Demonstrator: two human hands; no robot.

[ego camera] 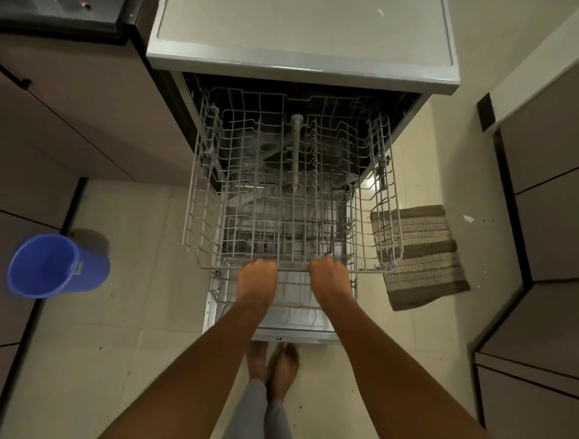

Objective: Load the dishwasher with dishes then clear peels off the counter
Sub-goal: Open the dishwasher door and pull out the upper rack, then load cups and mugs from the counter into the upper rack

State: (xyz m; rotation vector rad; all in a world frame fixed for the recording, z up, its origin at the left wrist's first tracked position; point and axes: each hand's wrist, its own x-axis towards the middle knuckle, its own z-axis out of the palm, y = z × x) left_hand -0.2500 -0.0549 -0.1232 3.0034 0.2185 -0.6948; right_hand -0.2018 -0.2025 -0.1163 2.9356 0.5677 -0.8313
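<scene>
Judging by the bare white wire upper rack [290, 199] of the open grey dishwasher [301, 38], loading is not yet begun, its front rail being gripped by left hand [258, 279] and right hand [329, 275]; no dishes or peels are seen.

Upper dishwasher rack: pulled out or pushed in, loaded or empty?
Pulled out and empty. The upper rack extends past the dishwasher opening; both hands, left and right, grip its front rail. Only bare wire shows.
</scene>
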